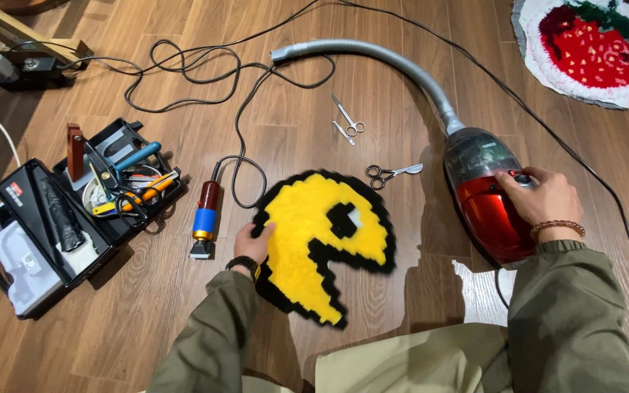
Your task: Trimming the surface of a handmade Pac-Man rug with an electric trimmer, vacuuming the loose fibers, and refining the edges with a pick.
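Item: yellow tufted rug (pixel 319 240) with black border, flat on the wooden floor (pixel 147 320) near centre, likely soft, light and floppy, best gripped at its edge, where left hand (pixel 254 244) pinches it; right hand (pixel 540 198) closed atop red canister vacuum (pixel 485 211).

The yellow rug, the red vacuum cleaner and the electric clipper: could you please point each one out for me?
yellow rug (pixel 311 218): head view, on its yellow pile.
red vacuum cleaner (pixel 485 211): head view, on its red body.
electric clipper (pixel 206 211): head view, on its handle.
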